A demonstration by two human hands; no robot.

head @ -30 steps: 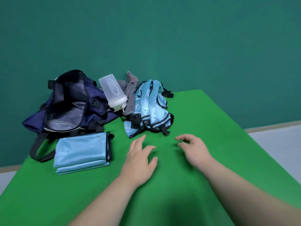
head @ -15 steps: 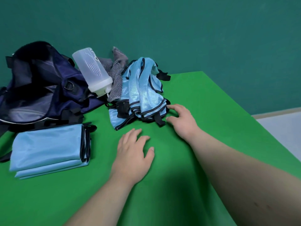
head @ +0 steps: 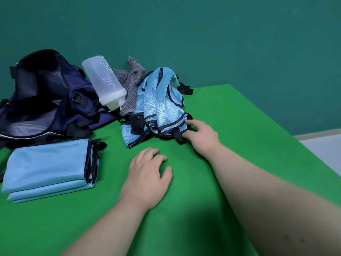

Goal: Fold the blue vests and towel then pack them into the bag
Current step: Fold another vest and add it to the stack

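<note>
Just ahead of the right hand (head: 201,135), touching its fingertips: crumpled vests (head: 160,104), near hem pinched between thumb and forefinger. Left hand (head: 147,174) released, lying flat on the tabletop (head: 239,126) near the right hand, holding nothing. Left of the left hand: stack (head: 48,167) of folded vests, seemingly done with but not yet packed. Beyond the stack, well away from both hands: bag (head: 46,93), mouth gaping, interior dark, nothing plainly inside. Leaning on the bag's right side: bottle (head: 103,80), cap down. Between bottle and crumpled vests: towel (head: 130,89), grey, bunched, unfolded.

Step in hand, probably: pulling one vest free for folding. Best to take a single layer, not the black strap alone. Draw it onto the bare tabletop just in front of the left hand. Bring the left hand up to pin the rest or catch the other corner. Shiny cloth, likely to slide, so spread flat and smooth before the first fold. Mind tangled straps dragging the towel or tipping the bottle.
</note>
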